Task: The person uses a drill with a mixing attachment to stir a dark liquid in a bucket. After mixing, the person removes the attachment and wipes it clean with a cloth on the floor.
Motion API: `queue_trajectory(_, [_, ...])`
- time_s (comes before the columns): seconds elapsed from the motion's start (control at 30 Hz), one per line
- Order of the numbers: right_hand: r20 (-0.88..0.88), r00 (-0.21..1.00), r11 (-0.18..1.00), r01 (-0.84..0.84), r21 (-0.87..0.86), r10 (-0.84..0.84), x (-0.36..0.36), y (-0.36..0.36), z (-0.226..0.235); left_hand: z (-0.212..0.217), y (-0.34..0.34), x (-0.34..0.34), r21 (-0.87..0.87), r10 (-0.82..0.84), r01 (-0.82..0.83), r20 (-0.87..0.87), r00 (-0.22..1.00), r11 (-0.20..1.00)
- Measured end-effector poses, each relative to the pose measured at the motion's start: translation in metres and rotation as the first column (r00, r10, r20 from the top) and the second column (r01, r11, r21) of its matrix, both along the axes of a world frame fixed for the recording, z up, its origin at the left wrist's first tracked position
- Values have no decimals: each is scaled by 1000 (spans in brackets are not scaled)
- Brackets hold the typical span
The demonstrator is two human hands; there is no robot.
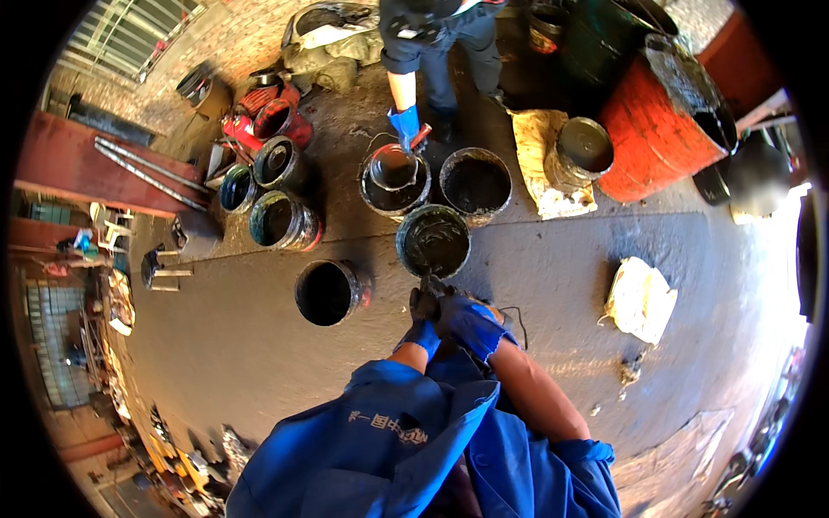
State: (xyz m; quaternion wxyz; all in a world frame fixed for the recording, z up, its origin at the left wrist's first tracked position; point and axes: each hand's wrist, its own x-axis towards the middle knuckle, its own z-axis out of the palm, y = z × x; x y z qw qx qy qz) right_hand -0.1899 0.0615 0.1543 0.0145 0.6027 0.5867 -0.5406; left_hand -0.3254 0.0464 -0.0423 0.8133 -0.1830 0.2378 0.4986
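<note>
My left hand (421, 324) and my right hand (471, 325), both in blue gloves with dark-stained fingers, are closed together in front of me. Something small and dark sits between them at the near rim of a bucket (401, 250); its kind cannot be made out. That bucket holds thick black stuff. Beyond it stand two more buckets, one at the left (367, 200) and one at the right (509, 186). Over the left one, a co-worker's blue-gloved hand (404, 126) holds a round metal scoop (395, 170) with a red handle.
A dark bucket (361, 289) stands left of my hands, with several stained buckets (304, 226) farther left. At the back right are a red drum (656, 129) and a filled bucket (566, 168) on a stained sheet. A pale sack (641, 300) lies on the floor at right.
</note>
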Motion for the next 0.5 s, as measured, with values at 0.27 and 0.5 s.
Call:
queue_trajectory(0.27, [-31,993,992,-118,-48,117,-17,32,48,-51,-1,-18,68,169,-218,425,889,974])
queue_trajectory(0.5, [69,997,999,-39,-37,41,1,28,13,24,39,20,153,79,-341,811,579,928])
